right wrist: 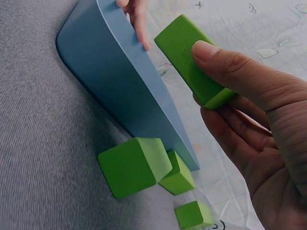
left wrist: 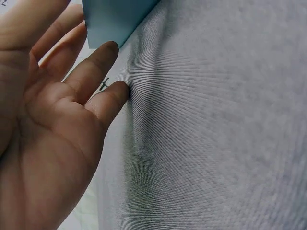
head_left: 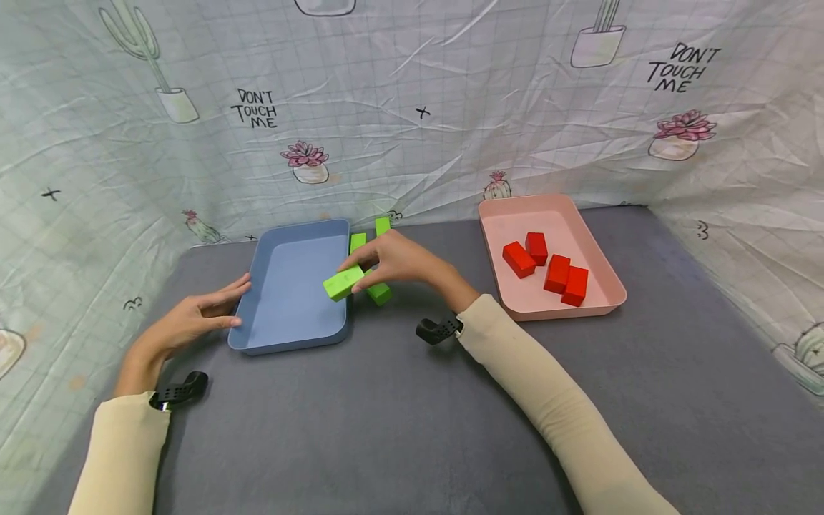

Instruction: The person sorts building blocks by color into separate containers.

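Note:
My right hand [head_left: 400, 259] pinches a green block [head_left: 342, 283] between thumb and fingers, over the right rim of the blue tray [head_left: 292, 286]. In the right wrist view that block [right wrist: 184, 57] is held above the tray wall [right wrist: 115, 81], the right hand [right wrist: 259, 115] gripping its near end. Several other green blocks [head_left: 380, 294] lie just right of the tray; three show in the right wrist view, the nearest block [right wrist: 129, 167] being largest. My left hand [head_left: 193, 318] touches the tray's left rim, fingers extended; the left wrist view shows this hand [left wrist: 57, 110] beside the tray's corner [left wrist: 112, 19].
A pink tray [head_left: 601, 286] holding several red blocks [head_left: 518, 259] stands at the right on the grey table [head_left: 386, 422]. A printed cloth [head_left: 399, 143] hangs behind the trays and along both sides.

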Motion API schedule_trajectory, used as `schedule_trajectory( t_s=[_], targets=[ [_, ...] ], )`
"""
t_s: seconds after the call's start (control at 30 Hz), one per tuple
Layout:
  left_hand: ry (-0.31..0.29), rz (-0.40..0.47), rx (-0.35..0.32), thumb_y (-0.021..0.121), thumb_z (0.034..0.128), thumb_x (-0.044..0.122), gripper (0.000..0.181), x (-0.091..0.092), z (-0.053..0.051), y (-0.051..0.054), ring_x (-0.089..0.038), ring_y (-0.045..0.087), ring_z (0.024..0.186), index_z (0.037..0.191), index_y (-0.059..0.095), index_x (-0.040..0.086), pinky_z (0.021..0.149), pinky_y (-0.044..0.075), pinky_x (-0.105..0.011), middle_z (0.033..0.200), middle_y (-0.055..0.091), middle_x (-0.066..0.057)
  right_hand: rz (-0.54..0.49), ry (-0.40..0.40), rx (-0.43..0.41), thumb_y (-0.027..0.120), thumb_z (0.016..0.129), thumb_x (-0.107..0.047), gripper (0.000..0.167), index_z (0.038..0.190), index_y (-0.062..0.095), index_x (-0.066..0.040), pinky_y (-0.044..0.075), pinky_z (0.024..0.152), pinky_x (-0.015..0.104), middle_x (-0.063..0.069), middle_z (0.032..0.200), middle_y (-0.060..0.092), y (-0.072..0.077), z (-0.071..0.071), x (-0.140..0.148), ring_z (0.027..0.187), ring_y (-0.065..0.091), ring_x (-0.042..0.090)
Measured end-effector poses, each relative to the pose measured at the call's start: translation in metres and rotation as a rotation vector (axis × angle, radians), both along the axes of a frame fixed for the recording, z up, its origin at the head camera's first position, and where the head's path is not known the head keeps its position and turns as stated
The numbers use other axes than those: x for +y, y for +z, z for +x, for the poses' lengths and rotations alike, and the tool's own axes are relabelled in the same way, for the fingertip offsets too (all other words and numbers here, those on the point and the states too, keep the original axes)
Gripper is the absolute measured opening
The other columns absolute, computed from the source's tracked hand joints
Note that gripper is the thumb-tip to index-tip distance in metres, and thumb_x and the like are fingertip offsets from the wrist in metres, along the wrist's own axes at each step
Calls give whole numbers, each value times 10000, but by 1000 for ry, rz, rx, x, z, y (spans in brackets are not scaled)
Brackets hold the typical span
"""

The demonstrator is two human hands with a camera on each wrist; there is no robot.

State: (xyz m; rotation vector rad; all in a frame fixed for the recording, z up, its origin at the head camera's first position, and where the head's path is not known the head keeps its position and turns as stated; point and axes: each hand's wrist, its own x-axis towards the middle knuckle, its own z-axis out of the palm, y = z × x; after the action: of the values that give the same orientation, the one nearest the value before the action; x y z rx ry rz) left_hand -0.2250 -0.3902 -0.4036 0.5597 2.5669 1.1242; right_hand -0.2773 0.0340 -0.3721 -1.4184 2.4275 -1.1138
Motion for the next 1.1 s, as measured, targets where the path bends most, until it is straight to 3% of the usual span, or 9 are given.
schedule_trajectory(
  t_s=[0.2, 0.57, 0.87, 1.1],
  targets=[
    [-10, -3, -7, 730, 953, 166, 722, -1, 0, 0, 197, 316, 1321, 1582, 374, 148, 970, 344, -17, 1675, 224, 17, 12, 22, -28, 861, 833, -257, 416, 1226, 761, -164, 559, 925, 337, -33, 1130, 750, -1, -4, -10, 966, 679, 24],
    [-22, 23, -10, 704, 969, 133, 703, -2, 1, -2, 193, 336, 1313, 1584, 364, 128, 977, 362, -31, 1680, 207, 13, 21, 30, -53, 857, 835, -271, 430, 1237, 754, -159, 529, 880, 183, -28, 1157, 744, -6, -7, -16, 970, 676, 22],
    [-43, 72, -1, 680, 978, 88, 690, -3, 1, -6, 185, 334, 1327, 1582, 346, 80, 997, 353, -33, 1682, 198, 20, 34, 36, -41, 851, 846, -283, 413, 1236, 755, -187, 528, 846, 195, -56, 1136, 750, -9, -11, -24, 940, 672, 4],
    [-25, 53, 18, 697, 969, 102, 692, -3, 0, -6, 197, 316, 1331, 1577, 366, 95, 988, 349, -25, 1674, 219, 55, 42, 63, -70, 844, 851, -288, 419, 1246, 748, -186, 538, 826, 203, -51, 1137, 753, -7, -14, -33, 921, 682, 16]
  ],
)
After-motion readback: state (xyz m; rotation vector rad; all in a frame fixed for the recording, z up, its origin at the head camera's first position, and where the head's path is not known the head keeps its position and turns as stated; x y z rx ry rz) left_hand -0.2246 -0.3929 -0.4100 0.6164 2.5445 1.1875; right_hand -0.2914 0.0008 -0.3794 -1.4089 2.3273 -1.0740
